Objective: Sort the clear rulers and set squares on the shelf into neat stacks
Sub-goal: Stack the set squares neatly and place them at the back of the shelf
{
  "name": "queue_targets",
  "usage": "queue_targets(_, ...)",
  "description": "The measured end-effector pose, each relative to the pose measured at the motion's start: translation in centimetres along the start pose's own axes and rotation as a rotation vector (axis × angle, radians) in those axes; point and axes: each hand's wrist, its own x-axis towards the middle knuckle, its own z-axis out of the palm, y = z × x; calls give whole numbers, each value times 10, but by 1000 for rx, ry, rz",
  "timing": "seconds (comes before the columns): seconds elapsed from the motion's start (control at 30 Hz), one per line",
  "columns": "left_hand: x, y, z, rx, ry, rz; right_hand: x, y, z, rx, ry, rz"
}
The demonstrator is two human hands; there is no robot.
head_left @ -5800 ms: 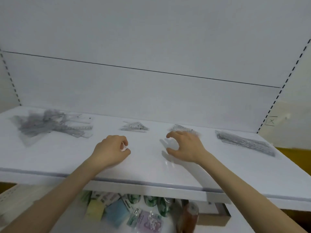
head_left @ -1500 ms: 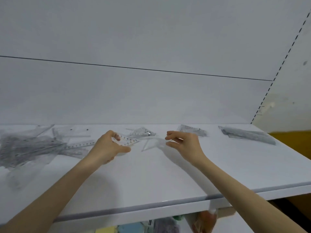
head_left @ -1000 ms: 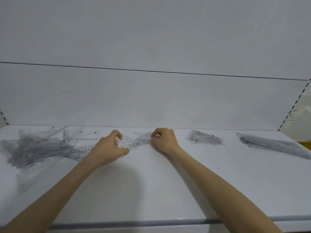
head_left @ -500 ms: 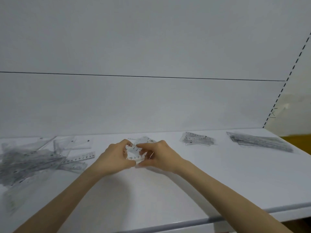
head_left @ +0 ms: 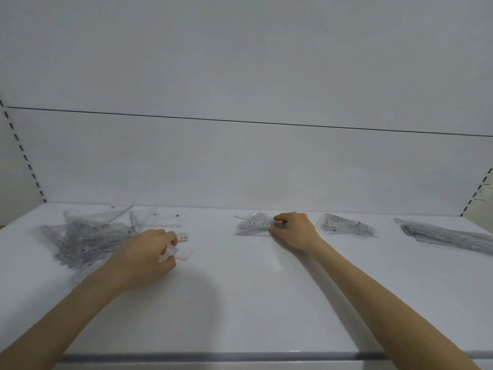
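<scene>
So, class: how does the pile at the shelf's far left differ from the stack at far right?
The left pile is a crisscross jumble; the right stack lies aligned. The left pile mixes triangles and rulers; the right stack looks all long strips. Both are clear plastic.

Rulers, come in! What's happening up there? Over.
Left hand grips a clear ruler. Right hand pinches the set square stack. Messy pile unsorted. Nothing in the way.

A shop: white display shelf, slotted uprights, stacked rulers.
</scene>
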Motion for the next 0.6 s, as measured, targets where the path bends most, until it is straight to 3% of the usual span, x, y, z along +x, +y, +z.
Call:
queue_targets(0.1, -11, -9, -4, 152, 25, 41, -1, -1, 1, -51, -14, -33)
queue_targets(0.2, -23, -17, -8, 102, 123, 110, -8, -9, -8, -90, 65, -153)
queue_targets(0.33, -42, -27, -17, -1, 150, -2, -21, -34, -14, -201, 62, -365)
queue_targets(0.43, -56, -38, -23, 53, 150, -59, -32, -62, -8, -255, 66, -495)
queue_targets(0.6, -81, -70, -31, 66, 96, -158, -48, -109, 17, -377, 27, -612)
